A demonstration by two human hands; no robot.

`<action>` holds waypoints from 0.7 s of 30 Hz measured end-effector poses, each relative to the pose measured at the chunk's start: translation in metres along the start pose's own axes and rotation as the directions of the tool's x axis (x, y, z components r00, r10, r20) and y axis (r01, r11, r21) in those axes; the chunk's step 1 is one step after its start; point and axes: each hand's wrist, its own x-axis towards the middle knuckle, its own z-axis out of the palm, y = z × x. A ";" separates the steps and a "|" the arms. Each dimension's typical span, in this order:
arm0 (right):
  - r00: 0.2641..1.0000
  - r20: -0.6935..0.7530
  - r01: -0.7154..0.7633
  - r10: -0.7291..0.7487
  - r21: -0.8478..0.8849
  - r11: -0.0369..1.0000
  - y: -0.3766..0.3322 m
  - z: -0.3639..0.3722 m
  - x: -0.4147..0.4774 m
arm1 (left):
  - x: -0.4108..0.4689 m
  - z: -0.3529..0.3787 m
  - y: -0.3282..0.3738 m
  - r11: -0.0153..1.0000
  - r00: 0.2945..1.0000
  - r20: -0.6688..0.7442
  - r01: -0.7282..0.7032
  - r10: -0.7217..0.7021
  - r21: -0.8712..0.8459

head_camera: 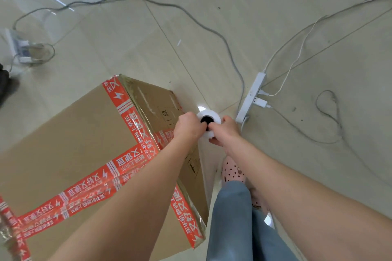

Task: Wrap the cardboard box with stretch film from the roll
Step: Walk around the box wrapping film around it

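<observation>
A large cardboard box [70,140] with red printed tape along its seams stands on the floor at the lower left. Clear film shines over its right side face. A white roll of stretch film [209,115] stands upright beside that face, seen end-on with its dark core hole. My left hand [189,126] grips the roll from the left, and my right hand [226,130] grips it from the right, with a finger at the core hole.
A white power strip [251,97] with plugs lies on the tiled floor just right of the roll. Grey and white cables [231,53] trail across the floor behind and to the right. My legs in jeans [233,218] and a pink shoe [232,171] are below the hands.
</observation>
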 end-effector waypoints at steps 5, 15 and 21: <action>1.000 0.005 0.030 -0.030 -0.088 0.996 -0.011 0.005 0.005 | 0.016 -0.021 0.011 0.944 0.968 0.097 -0.247 0.231 0.219; 0.981 0.032 0.184 -0.189 -0.431 0.883 -0.042 0.004 0.019 | 0.030 -0.028 0.017 0.980 0.993 0.040 -0.116 0.111 0.161; 0.932 0.055 0.337 -0.359 -0.502 0.797 -0.071 0.006 0.017 | 0.030 -0.030 0.011 0.987 0.981 -0.132 0.131 -0.143 -0.097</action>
